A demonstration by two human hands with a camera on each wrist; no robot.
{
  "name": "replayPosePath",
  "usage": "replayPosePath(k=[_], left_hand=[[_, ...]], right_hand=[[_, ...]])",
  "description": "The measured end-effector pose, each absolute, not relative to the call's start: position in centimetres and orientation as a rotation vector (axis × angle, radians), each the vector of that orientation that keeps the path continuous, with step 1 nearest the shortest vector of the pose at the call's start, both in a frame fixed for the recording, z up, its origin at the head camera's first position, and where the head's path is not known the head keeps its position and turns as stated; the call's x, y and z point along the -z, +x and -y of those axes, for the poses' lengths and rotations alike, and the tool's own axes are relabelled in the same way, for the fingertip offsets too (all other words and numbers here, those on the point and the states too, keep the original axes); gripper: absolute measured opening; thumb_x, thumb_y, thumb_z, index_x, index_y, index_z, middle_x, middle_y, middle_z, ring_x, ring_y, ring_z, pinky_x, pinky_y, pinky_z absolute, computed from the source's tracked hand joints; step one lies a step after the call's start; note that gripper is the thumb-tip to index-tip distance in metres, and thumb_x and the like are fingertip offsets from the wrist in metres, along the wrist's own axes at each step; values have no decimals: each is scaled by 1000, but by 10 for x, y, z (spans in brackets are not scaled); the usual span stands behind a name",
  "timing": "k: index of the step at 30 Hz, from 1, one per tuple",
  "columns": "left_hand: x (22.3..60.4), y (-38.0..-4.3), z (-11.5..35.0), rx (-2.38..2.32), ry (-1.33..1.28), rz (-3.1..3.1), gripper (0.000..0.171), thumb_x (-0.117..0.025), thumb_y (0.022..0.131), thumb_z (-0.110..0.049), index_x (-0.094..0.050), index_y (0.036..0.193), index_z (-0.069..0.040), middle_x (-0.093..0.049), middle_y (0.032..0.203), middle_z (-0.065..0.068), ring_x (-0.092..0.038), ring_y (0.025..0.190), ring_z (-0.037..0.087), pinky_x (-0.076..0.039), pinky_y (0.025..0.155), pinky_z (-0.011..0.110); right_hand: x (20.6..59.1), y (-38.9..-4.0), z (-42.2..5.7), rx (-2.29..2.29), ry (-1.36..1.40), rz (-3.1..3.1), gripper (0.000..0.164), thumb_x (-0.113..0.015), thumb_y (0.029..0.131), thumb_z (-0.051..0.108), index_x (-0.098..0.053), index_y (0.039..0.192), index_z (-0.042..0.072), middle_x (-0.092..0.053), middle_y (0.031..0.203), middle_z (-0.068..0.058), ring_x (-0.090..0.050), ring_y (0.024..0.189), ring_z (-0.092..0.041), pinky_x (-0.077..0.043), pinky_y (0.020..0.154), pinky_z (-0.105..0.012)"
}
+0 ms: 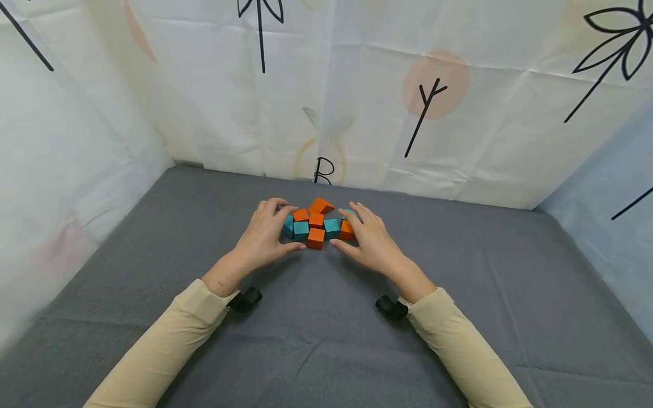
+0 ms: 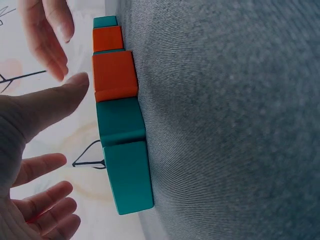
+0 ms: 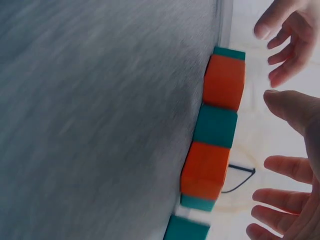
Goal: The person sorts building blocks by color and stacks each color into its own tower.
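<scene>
A cluster of small orange and teal blocks lies on the grey cloth, between my two hands. Nearest me is an orange block (image 1: 316,239), with a teal block (image 1: 301,230) to its left and another teal block (image 1: 331,228) to its right. An orange triangular block (image 1: 320,205) tops the far side. My left hand (image 1: 261,232) hovers at the left end, fingers spread and loosely bent, holding nothing. At the right end my right hand (image 1: 373,241) hovers the same way, partly covering an orange block (image 1: 347,230). In the left wrist view the thumb (image 2: 55,105) stands just above the blocks.
Grey cloth (image 1: 326,340) covers the table. A pale patterned curtain (image 1: 357,102) hangs along the back and sides. Black wrist cameras sit on the left cuff (image 1: 245,300) and right cuff (image 1: 391,308).
</scene>
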State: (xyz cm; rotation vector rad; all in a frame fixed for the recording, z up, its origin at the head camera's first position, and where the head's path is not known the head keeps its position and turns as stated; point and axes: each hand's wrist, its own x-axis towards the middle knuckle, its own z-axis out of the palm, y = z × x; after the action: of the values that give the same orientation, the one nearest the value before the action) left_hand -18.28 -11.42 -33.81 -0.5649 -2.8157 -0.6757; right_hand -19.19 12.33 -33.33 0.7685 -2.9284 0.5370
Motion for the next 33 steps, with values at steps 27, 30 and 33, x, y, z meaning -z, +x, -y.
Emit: replayPosePath(k=[27, 30, 33], left_hand=[[347, -186, 110, 761, -425, 2868, 47, -77, 83, -21, -61, 122, 0, -51, 114, 15, -49, 104, 30, -48, 86, 42], [347, -186, 109, 771, -429, 2863, 45, -77, 83, -19, -62, 120, 0, -51, 114, 15, -49, 104, 30, -49, 87, 42], [347, -186, 108, 786, -434, 2860, 40, -77, 83, -17, -63, 116, -1, -51, 113, 15, -49, 103, 30, -49, 86, 41]], right_hand=[[341, -198, -81, -549, 898, 2831, 47, -70, 88, 37, -62, 126, 9, -53, 119, -11, -50, 103, -25, -48, 86, -36], [341, -199, -77, -560, 903, 2836, 43, -70, 88, 33, -64, 123, 9, -54, 117, -10, -48, 100, -24, -46, 82, -35], [341, -201, -74, -565, 913, 2841, 40, -71, 88, 31, -65, 121, 7, -54, 116, -10, -48, 99, -24, -46, 81, -34]])
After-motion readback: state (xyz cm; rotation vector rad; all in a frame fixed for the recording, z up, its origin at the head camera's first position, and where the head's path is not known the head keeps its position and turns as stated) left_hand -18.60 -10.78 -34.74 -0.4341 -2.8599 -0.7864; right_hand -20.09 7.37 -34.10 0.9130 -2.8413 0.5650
